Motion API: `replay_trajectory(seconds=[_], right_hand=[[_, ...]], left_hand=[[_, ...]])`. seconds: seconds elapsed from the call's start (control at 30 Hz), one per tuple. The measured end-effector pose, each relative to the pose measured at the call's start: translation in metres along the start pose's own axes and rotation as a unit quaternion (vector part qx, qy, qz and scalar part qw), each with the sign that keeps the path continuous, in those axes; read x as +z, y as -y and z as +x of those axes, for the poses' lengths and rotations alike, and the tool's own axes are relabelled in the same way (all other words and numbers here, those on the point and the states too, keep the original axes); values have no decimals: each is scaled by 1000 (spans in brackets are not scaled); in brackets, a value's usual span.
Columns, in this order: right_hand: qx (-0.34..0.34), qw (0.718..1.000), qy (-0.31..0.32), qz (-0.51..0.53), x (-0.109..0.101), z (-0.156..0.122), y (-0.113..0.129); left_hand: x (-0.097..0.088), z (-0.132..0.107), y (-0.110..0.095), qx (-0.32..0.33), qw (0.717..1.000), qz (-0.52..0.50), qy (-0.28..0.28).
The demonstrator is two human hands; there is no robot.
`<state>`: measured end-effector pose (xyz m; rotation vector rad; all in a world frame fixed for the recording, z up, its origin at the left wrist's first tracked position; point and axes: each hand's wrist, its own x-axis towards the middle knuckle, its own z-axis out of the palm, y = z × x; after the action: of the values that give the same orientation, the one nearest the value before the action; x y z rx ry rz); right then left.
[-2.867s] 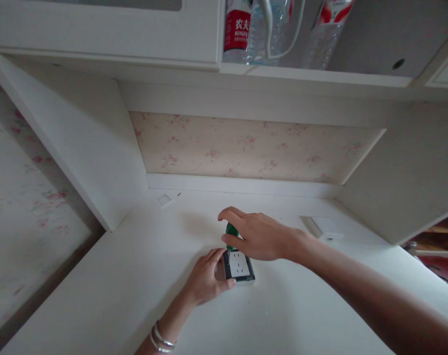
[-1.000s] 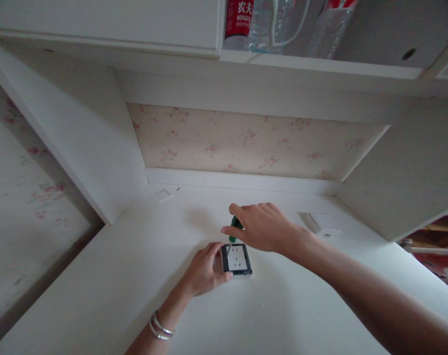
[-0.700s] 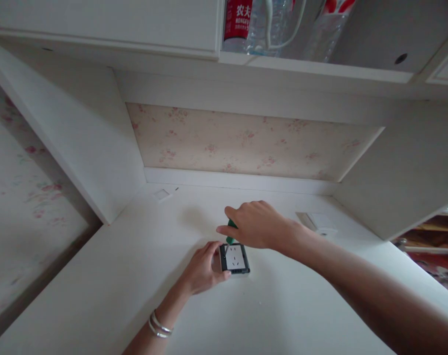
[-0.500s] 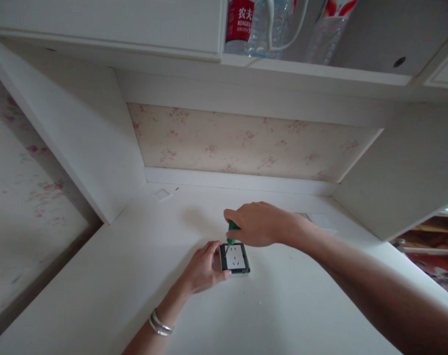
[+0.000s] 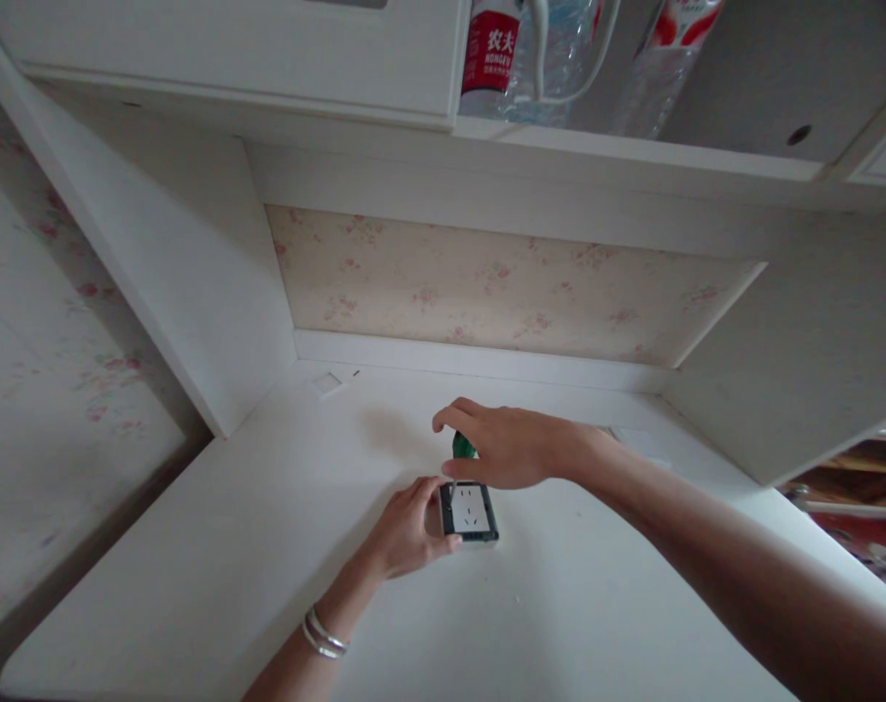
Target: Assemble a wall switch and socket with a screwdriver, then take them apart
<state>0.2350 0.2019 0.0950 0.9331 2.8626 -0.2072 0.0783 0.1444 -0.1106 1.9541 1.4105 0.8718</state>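
A wall socket [image 5: 472,512] with a white face and dark frame lies flat on the white desk [image 5: 282,546]. My left hand [image 5: 405,531] grips its left edge, fingers curled over it, holding it down. My right hand [image 5: 505,447] is closed round the green handle of a screwdriver [image 5: 461,448], held upright with its thin shaft coming down onto the socket's upper left corner. Silver bracelets ring my left wrist.
A small white square piece [image 5: 327,384] and a tiny screw lie at the back left of the desk. Another white plate [image 5: 643,441] rests behind my right forearm. Water bottles [image 5: 490,58] stand on the shelf above. White side panels close in the desk.
Both hands have stayed on the socket and screwdriver. My right hand's fingers have shifted round the green handle, as in turning it. The view has tilted slightly.
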Motion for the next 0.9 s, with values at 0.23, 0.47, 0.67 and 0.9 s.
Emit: replay_trajectory(seconds=[0.23, 0.47, 0.67, 0.9], right_hand=[[55, 996, -8, -69, -2, 2, 0], [19, 999, -22, -33, 6, 3, 1], [-37, 997, -5, 66, 6, -1, -7], [34, 999, -31, -4, 8, 2, -11]], left_hand=[[0, 0, 1, 3, 1000, 5, 4], [0, 0, 1, 4, 1000, 5, 4], [-1, -1, 0, -1, 1000, 0, 7], [1, -1, 2, 2, 1000, 13, 2]])
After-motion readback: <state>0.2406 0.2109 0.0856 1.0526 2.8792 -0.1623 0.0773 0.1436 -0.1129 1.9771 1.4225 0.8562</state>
